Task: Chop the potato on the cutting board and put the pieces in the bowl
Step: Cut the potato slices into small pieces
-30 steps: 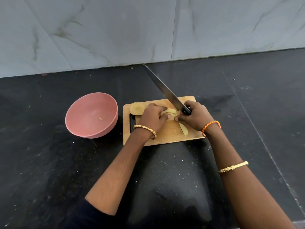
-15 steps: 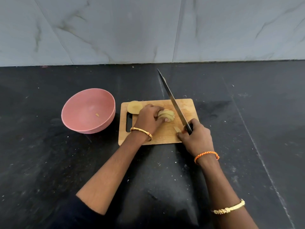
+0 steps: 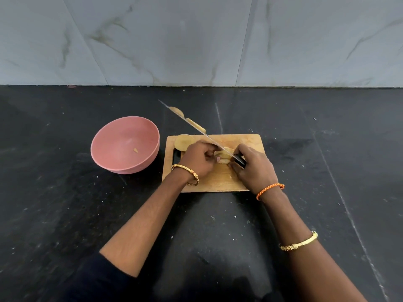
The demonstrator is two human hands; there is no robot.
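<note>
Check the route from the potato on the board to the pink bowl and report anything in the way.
Nothing visible blocks it. The bowl sits left of the cutting board, bare counter between them. The left hand steadies the potato; the knife angles over it.

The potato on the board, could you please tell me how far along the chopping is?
Early still. Done: the potato is partly sliced, and one cut slab lies at the board's far left corner. In hand: the left hand steadies the slices while the right hand holds the knife across them. Left: more cutting and the transfer; the bowl holds only one small scrap.
</note>
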